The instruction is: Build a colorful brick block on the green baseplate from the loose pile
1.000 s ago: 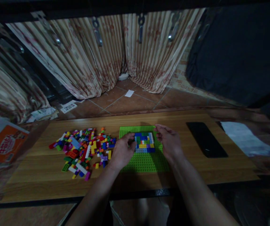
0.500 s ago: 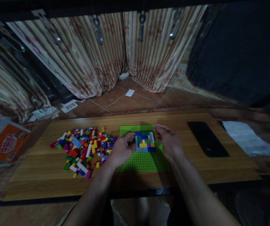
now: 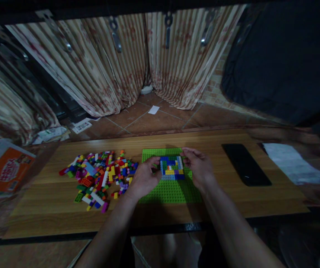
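A green baseplate (image 3: pixel 173 191) lies on the wooden table (image 3: pixel 51 208) in front of me. On its far half stands a small brick build (image 3: pixel 171 168) of blue, grey, yellow and green bricks. My left hand (image 3: pixel 144 178) rests at the build's left side, fingers curled against it. My right hand (image 3: pixel 200 167) is at the build's right side, thumb and fingers pinched at its upper right corner. Whether either hand holds a loose brick is hidden. A pile of loose coloured bricks (image 3: pixel 100 176) lies left of the plate.
A black phone (image 3: pixel 245 163) lies right of the plate, with a white sheet (image 3: pixel 294 163) beyond it. An orange box in a clear bin (image 3: pixel 5 169) sits at far left. Striped curtains (image 3: pixel 104 63) hang over a tiled floor behind the table.
Both hands have stayed at the build, and the left hand's fingers have closed in a little against its left side. The view shifted slightly.
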`<state>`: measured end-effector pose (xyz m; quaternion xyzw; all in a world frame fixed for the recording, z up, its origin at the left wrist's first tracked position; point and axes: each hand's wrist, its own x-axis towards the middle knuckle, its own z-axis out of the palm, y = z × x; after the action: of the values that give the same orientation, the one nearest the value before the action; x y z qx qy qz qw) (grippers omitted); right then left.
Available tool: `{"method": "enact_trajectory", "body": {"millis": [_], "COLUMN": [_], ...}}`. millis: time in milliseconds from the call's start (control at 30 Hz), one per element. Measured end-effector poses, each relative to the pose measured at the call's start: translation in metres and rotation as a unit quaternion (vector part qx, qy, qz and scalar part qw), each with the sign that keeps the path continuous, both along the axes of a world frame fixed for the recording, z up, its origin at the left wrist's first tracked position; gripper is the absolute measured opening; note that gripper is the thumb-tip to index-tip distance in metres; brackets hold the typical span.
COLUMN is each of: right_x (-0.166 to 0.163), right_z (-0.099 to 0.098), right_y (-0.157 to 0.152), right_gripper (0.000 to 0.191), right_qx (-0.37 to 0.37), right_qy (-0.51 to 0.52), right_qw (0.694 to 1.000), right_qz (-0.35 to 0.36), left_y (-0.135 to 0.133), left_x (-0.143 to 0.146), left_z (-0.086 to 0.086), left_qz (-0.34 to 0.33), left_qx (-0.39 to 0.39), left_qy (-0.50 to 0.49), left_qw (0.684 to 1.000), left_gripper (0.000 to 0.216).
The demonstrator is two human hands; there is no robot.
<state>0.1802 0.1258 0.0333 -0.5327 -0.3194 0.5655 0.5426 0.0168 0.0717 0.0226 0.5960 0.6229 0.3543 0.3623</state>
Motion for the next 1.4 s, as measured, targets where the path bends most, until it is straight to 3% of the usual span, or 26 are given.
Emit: {"method": "enact_trajectory", "body": {"millis": [167, 467, 633, 800, 1400], "right_x": [-0.001, -0.001, -0.001, -0.001, 0.001], "right_z": [-0.001, -0.008, -0.013, -0.012, -0.012], "right_y": [0.000, 0.000, 0.001, 0.000, -0.003], "right_gripper": [0.023, 0.024, 0.022, 0.019, 0.027], "right_qx": [-0.002, -0.004, 0.016, 0.028, 0.039], "right_qy": [-0.028, -0.084, -0.110, -0.147, -0.281], "right_qw": [1.000, 0.993, 0.989, 0.984, 0.955], "right_qz": [0.005, 0.081, 0.097, 0.100, 0.080], "left_y": [0.000, 0.000, 0.000, 0.000, -0.010], "left_x": [0.000, 0.002, 0.002, 0.001, 0.004], "left_z": [-0.001, 0.003, -0.004, -0.009, -0.003], "left_qz": [0.008, 0.028, 0.026, 0.022, 0.023], "left_qx": [-0.003, -0.018, -0.009, 0.002, 0.020], "left_qy": [-0.023, -0.023, -0.032, -0.016, 0.016], "left_qw": [1.000, 0.999, 0.999, 1.000, 0.999], "left_gripper": [0.047, 0.049, 0.047, 0.048, 0.041]}}
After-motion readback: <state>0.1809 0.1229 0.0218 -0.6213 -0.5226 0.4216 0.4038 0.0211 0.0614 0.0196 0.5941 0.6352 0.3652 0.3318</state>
